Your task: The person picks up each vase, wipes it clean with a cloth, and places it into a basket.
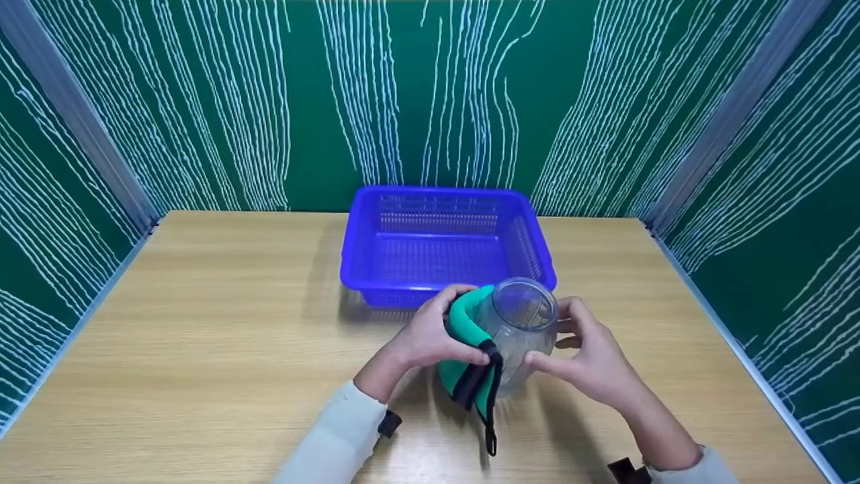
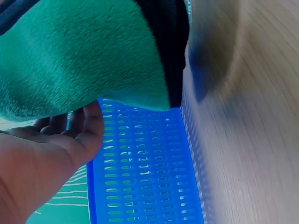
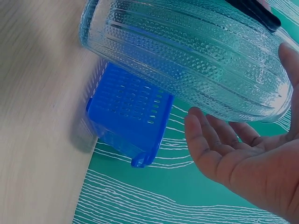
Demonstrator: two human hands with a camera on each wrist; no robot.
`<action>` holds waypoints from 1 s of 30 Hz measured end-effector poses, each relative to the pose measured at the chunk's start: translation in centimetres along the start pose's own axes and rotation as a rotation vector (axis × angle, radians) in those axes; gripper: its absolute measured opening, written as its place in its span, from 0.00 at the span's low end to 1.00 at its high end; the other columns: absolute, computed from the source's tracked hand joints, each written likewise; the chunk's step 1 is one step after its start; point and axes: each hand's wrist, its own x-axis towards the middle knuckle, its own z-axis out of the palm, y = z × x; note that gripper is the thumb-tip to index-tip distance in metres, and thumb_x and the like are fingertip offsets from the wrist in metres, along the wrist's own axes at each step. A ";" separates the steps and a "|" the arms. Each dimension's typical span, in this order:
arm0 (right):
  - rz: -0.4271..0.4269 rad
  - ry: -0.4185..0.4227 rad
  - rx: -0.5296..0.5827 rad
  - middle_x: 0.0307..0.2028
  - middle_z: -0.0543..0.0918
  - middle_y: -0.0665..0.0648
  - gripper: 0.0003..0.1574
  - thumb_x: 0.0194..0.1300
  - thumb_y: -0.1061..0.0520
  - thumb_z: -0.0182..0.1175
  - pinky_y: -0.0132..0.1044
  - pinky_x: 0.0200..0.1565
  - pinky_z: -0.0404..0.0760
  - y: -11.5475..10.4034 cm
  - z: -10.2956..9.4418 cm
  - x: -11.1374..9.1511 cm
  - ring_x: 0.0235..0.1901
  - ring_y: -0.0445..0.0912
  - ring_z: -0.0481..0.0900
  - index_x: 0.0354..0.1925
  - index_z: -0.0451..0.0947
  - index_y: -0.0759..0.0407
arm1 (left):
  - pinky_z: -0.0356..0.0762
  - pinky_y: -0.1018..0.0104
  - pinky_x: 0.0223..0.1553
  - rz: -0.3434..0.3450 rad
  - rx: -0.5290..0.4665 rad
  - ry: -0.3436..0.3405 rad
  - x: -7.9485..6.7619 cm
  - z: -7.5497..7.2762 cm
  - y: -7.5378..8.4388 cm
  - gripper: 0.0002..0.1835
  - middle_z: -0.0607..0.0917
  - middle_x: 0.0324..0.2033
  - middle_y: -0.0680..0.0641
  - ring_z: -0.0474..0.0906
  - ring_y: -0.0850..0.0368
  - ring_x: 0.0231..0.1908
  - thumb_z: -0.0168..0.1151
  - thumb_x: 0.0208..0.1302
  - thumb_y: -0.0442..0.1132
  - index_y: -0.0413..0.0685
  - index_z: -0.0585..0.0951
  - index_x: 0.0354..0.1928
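Left hand [image 1: 426, 331] grips the green cloth [image 1: 462, 324], thumb on its black trim and fingers behind, while the right hand [image 1: 594, 363] is spread to the width of the glass jar [image 1: 512, 349], its thumb on the near side and its fingers curved round the far side. Smooth glass and what looks like a light hold could let the jar slip, most likely if the left hand tugs the cloth sideways. A careless swing forward might also knock the jar against the blue basket [image 1: 396, 284], just beyond. Cloth and jar lie between the two palms, the cloth bent round the jar's left side, its black loop [image 1: 490, 418] hanging down. Whether the jar's base touches the worktop [image 1: 235, 323] I cannot tell; its open mouth faces up.
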 end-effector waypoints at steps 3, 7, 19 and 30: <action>-0.005 0.010 0.019 0.43 0.76 0.53 0.40 0.41 0.52 0.70 0.44 0.41 0.75 0.2 0.1 0.1 0.42 0.45 0.74 0.51 0.64 0.59 | 0.69 0.62 0.46 0.024 -0.059 -0.007 -0.4 -0.3 1.3 0.44 0.74 0.45 0.59 0.70 0.60 0.46 0.76 0.28 0.45 0.65 0.65 0.55; -0.011 0.016 0.029 0.43 0.76 0.51 0.45 0.40 0.53 0.71 0.44 0.41 0.75 0.3 0.1 0.1 0.42 0.45 0.74 0.55 0.60 0.57 | 0.69 0.61 0.45 0.013 -0.090 -0.025 -1.0 -0.6 3.1 0.44 0.74 0.47 0.57 0.70 0.59 0.46 0.74 0.34 0.43 0.61 0.64 0.58; 0.001 0.001 0.041 0.44 0.76 0.57 0.41 0.40 0.52 0.70 0.45 0.42 0.74 0.3 0.0 0.3 0.42 0.46 0.75 0.50 0.61 0.61 | 0.68 0.61 0.47 0.047 -0.054 -0.004 -0.8 -0.3 5.0 0.44 0.68 0.52 0.58 0.66 0.61 0.50 0.73 0.36 0.44 0.64 0.63 0.59; -0.018 -0.009 0.045 0.45 0.75 0.57 0.39 0.42 0.53 0.70 0.44 0.41 0.75 0.3 0.0 0.1 0.42 0.47 0.74 0.49 0.61 0.62 | 0.68 0.62 0.46 0.039 -0.071 -0.043 -0.4 0.1 4.8 0.45 0.71 0.52 0.54 0.68 0.63 0.48 0.73 0.35 0.42 0.63 0.62 0.60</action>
